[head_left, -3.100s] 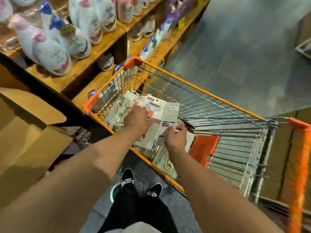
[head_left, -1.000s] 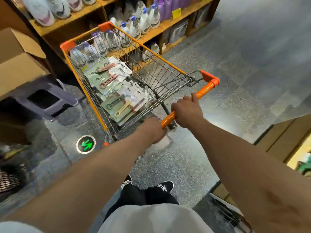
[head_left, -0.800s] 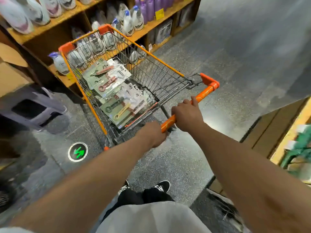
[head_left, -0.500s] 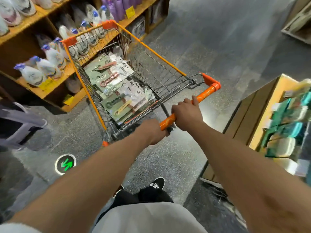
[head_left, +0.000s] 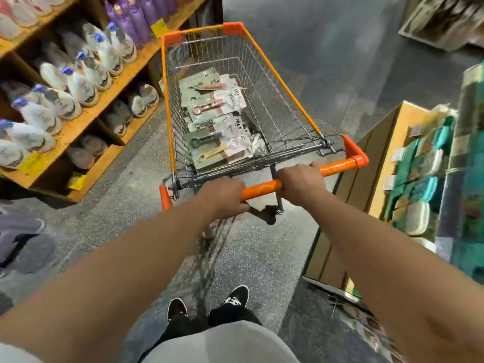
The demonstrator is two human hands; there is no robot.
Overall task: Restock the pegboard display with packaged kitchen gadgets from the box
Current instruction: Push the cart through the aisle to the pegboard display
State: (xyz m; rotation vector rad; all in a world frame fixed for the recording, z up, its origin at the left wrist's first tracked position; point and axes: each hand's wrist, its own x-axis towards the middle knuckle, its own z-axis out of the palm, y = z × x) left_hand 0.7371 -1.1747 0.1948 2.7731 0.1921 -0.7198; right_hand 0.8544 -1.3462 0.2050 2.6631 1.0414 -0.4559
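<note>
An orange-framed wire shopping cart [head_left: 277, 82] stands in front of me in a shop aisle. Several packaged kitchen gadgets [head_left: 214, 121], carded openers and peelers, lie stacked on the left side of its basket floor. My left hand [head_left: 222, 196] grips the orange cart handle [head_left: 262, 189] near its left end. My right hand [head_left: 301, 183] grips the same handle further right. No pegboard or box is in view.
Wooden shelves [head_left: 86, 119] with white and purple bottles line the left. A wooden display [head_left: 377, 163] with green and teal packs stands close on the right. Grey speckled floor runs ahead beyond the cart. My black shoes [head_left: 209, 302] are below.
My hands left the packages in the cart and took the handle. The cart has swung round to the right, away from the cardboard box and stool, and now points down the aisle.
</note>
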